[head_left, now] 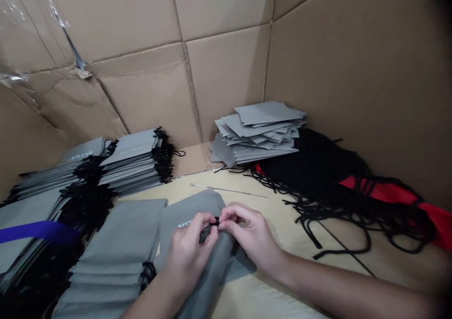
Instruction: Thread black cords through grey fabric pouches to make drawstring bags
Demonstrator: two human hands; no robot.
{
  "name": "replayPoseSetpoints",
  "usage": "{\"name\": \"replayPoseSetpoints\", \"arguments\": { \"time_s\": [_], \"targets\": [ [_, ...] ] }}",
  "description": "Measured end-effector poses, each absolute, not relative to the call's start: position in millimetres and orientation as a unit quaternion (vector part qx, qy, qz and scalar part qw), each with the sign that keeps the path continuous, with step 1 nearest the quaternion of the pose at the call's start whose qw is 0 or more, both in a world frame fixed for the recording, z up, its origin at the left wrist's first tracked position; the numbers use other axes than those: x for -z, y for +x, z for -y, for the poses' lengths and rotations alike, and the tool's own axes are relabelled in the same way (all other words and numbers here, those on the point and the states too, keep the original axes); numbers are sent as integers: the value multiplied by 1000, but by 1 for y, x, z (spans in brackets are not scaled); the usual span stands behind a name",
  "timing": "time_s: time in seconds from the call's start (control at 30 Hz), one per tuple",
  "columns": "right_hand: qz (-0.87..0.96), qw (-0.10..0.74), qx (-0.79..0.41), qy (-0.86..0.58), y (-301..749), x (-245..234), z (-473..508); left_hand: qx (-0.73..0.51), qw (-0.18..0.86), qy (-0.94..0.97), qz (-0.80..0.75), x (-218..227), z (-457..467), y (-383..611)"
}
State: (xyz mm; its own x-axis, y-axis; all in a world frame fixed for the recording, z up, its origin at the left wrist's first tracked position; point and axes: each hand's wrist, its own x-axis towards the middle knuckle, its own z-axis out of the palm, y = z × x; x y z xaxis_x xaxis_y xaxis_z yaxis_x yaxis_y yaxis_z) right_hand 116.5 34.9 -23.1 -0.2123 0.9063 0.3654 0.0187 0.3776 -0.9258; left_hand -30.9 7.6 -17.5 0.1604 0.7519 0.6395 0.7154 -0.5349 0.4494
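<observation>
At the front centre, my left hand [190,243] and my right hand [249,232] meet, both with fingers pinched on a short black cord [216,222]. The cord is at the top corner of a grey fabric pouch [208,276], which hangs rolled or folded toward me. Whether the cord is knotted is hidden by the fingertips. Beneath my hands lies a stack of flat grey pouches [197,201] with partly covered white lettering. Close by on the left, another pile of grey pouches [120,229] shows a black cord loop at its edge.
Corded pouch stacks [132,163] stand at the back left, with a blue strip [38,232] over the nearer pile. A loose grey pouch pile [263,130] sits at the back. Black cords [318,163] with red fabric [384,189] lie right. A thin metal rod [229,190] rests behind my hands. Cardboard walls [226,64] enclose the table.
</observation>
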Motion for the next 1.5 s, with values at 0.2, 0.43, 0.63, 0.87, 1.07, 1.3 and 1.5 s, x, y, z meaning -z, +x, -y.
{"name": "replayPoseSetpoints", "arguments": {
  "time_s": [0.2, 0.43, 0.63, 0.87, 1.07, 1.3, 1.5],
  "targets": [
    [640, 518, -441, -358, 115, 23, -35, -421, 23, 772, -475, 19, -7, -32],
    [666, 523, -407, -343, 118, 29, -36, -431, 18, 775, -462, 20, -8, -33],
    [683, 532, -380, -326, 117, 30, -36, -450, 31, 764, -461, 23, -10, -33],
    [717, 531, -349, -286, 122, 29, -38, -465, 90, 765, -438, 23, -6, -34],
    [755, 535, -316, -210, 129, 27, -48, -504, 164, 722, -445, 25, -5, -34],
    [749, 556, -312, -181, 125, 30, -49, -497, 173, 740, -419, 26, -2, -33],
    [724, 579, -326, -184, 124, 26, -44, -506, 324, 670, -437, 27, -1, -27]
  ]
}}
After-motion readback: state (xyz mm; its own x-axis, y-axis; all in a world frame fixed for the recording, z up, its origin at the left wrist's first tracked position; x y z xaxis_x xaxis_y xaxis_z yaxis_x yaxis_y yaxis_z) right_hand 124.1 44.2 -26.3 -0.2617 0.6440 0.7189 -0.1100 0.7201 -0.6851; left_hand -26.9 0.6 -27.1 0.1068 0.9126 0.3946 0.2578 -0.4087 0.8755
